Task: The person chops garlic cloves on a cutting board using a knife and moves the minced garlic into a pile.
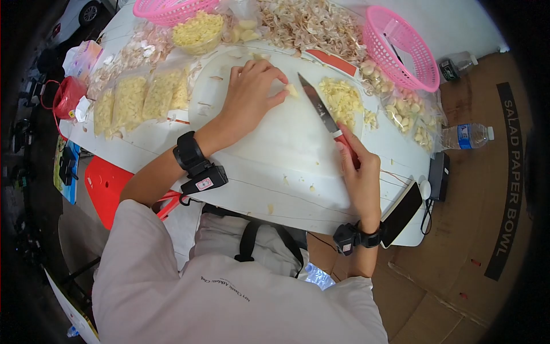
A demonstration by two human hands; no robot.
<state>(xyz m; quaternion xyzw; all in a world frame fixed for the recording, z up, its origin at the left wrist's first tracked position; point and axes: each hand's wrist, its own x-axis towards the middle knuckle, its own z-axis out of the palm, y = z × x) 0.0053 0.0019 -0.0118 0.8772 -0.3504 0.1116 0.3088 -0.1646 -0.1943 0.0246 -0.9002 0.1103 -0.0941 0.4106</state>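
My right hand (356,157) grips a knife (321,108) by its red handle, the blade pointing up and left over a white cutting board (258,143). Across from it, my left hand (256,92) pinches a pale garlic clove (293,90) between thumb and fingertips. The clove rests on the board a short way left of the blade, apart from it. Just right of the blade lies a heap of chopped garlic (342,98).
Bags of chopped garlic (130,97) and a full bowl (197,33) stand at left. Garlic skins (312,26) are piled at the back. A pink basket (401,49), bagged cloves (404,114), a water bottle (467,136) and a phone (402,215) are at right.
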